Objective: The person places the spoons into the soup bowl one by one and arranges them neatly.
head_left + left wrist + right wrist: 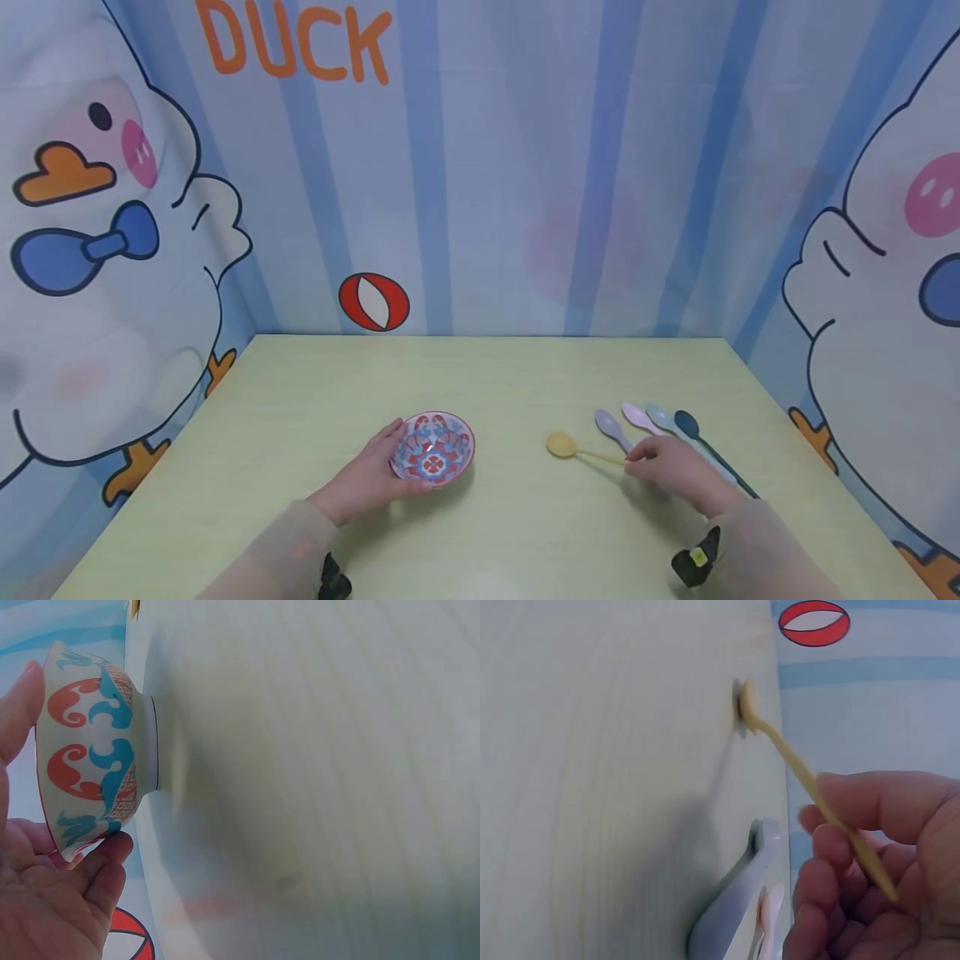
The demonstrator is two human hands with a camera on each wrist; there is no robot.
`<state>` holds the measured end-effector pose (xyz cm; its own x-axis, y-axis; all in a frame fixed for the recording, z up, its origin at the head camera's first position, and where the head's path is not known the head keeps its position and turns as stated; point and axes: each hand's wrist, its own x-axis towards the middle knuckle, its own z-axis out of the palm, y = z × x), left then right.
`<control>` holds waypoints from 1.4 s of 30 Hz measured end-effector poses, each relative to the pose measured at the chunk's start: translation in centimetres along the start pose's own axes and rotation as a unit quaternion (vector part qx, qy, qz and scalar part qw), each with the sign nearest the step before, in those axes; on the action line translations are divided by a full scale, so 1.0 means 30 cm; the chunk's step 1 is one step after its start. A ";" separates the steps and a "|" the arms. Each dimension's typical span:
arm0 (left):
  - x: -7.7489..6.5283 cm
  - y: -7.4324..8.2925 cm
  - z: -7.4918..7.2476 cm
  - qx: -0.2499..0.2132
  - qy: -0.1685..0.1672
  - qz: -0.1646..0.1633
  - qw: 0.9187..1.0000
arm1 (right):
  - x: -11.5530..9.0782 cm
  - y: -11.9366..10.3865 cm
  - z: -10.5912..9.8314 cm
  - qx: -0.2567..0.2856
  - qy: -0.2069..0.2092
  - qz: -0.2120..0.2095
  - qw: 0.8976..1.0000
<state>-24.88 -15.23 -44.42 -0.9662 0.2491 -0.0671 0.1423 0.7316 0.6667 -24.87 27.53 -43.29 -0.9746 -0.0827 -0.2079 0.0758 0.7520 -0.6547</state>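
Note:
My left hand (382, 471) grips a patterned bowl (432, 450) by its rim, thumb on the near side and fingers on the far side. Red and blue motifs cover the bowl inside and out. In the left wrist view the bowl's foot (152, 742) is close over the table. My right hand (675, 468) pinches the handle of a yellow spoon (561, 444), whose head points left toward the bowl. The right wrist view shows the spoon handle (802, 772) slanting up from the table, its tail end within the curled fingers.
Fanned out beside the right hand lie a lavender spoon (609, 423), a pink spoon (637, 416), a light blue spoon (660, 417) and a dark teal spoon (686, 423). The pale wooden table (510, 542) ends at a striped curtain (510, 167) printed with ducks.

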 end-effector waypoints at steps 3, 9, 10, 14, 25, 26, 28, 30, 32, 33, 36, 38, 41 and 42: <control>0.003 0.004 0.006 -0.002 0.000 0.005 1.000 | 0.002 -0.001 -0.004 0.079 0.004 0.022 0.997; 0.001 0.019 0.017 0.002 -0.001 0.013 1.000 | 0.002 -0.007 -0.009 0.241 0.013 0.040 0.970; 0.000 0.021 0.019 0.001 -0.002 0.012 1.000 | 0.002 -0.008 -0.010 0.263 0.015 0.040 0.964; -0.003 0.034 0.029 -0.005 -0.007 0.008 1.000 | 0.000 -0.016 -0.005 0.331 0.027 0.043 0.942; -0.020 0.064 0.058 -0.014 -0.015 0.039 0.999 | 0.010 -0.048 -0.008 0.439 0.048 -0.001 0.897; -0.021 0.067 0.061 -0.017 -0.017 0.041 0.999 | 0.010 -0.053 -0.010 0.445 0.055 -0.004 0.894; -0.025 0.072 0.068 -0.017 -0.020 0.049 0.998 | 0.012 -0.062 -0.013 0.453 0.067 -0.010 0.889; -0.028 0.078 0.076 -0.015 -0.024 0.055 0.998 | 0.015 -0.072 -0.015 0.458 0.077 -0.018 0.886; -0.033 0.084 0.083 -0.015 -0.028 0.061 0.998 | 0.020 -0.085 -0.019 0.463 0.084 -0.029 0.882; -0.035 0.087 0.086 -0.013 -0.031 0.063 0.997 | 0.023 -0.092 -0.021 0.465 0.087 -0.036 0.880; -0.045 0.097 0.095 -0.013 -0.039 0.070 0.997 | 0.032 -0.119 -0.025 0.473 0.097 -0.054 0.874; -0.052 0.103 0.101 -0.011 -0.043 0.076 0.996 | 0.038 -0.140 -0.028 0.477 0.100 -0.061 0.871; -0.059 0.113 0.109 -0.011 -0.050 0.086 0.995 | 0.050 -0.177 -0.028 0.479 0.100 -0.069 0.869; -0.061 0.115 0.111 -0.011 -0.052 0.088 0.995 | 0.055 -0.193 -0.026 0.477 0.099 -0.069 0.870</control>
<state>-21.91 -11.05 -44.46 -0.8991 0.4373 -0.0222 0.3024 0.6569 0.6907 -27.07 23.56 -39.28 -0.9984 0.0554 -0.0116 0.0031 -0.1497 -0.9887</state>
